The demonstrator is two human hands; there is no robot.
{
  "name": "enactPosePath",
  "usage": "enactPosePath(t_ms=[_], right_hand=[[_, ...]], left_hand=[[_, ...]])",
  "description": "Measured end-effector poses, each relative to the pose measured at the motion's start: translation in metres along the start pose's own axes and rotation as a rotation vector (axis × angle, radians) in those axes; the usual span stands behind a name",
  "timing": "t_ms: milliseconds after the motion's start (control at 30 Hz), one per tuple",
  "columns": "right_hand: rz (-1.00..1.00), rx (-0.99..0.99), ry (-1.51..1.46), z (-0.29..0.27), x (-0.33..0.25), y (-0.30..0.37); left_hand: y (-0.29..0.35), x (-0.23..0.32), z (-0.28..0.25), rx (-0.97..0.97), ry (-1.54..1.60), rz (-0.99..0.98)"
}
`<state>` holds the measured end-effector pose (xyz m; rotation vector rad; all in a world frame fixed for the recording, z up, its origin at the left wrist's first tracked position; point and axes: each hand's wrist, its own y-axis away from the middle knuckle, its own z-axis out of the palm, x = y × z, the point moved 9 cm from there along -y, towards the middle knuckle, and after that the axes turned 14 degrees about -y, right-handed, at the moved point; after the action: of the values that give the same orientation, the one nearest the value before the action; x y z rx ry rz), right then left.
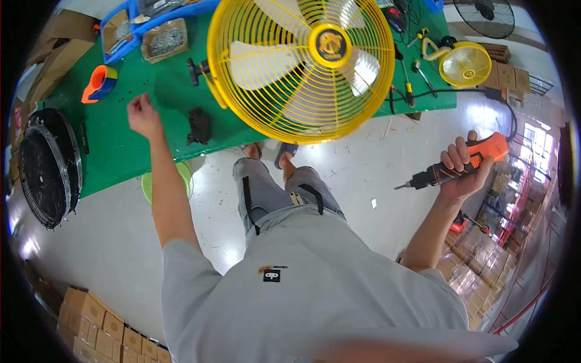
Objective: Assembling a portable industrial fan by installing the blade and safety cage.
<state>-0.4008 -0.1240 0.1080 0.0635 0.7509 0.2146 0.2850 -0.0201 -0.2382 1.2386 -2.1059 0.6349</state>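
My right hand (pixel 465 166) is wrapped round an orange and black electric screwdriver (pixel 451 174), held off the table's right side with its bit toward the left. A dark cord runs from its back end to the table. Over the green table (pixel 121 154), my left hand (pixel 145 116) has its fingers drawn together; anything between them is too small to make out. Small dark bits lie scattered beside those fingers. A big yellow fan (pixel 266 121) with a wire guard and pale blades stands at the table's front edge, between my hands. Near its lower left lies a crumpled dark cloth-like thing (pixel 198 126).
An orange and blue tape dispenser (pixel 98 85) and a box of small metal parts (pixel 164 41) stand at the left. Screwdrivers (pixel 409 91) lie right of the fan. A black fan guard (pixel 48 169) leans at the left edge. Below sits a green bucket (pixel 183 175).
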Motion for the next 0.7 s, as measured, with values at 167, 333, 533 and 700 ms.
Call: enactPosePath(t_ms=[167, 333, 533, 700], right_hand=[[-0.035, -0.224, -0.070, 0.066, 0.058, 0.023], [-0.063, -0.479, -0.001, 0.113, 0.098, 0.027], [-0.025, -0.610, 0.019, 0.133, 0.110, 0.025], [0.004, -0.652, 0.034, 0.134, 0.116, 0.021]], left_hand=[[0.154, 0.138, -0.075, -0.248, 0.494, 0.024], [0.320, 0.225, -0.080, -0.810, 0.568, 0.284], [0.341, 0.248, -0.093, -0.811, 0.654, 0.238], [0.340, 0.248, -0.095, -0.795, 0.655, 0.278]])
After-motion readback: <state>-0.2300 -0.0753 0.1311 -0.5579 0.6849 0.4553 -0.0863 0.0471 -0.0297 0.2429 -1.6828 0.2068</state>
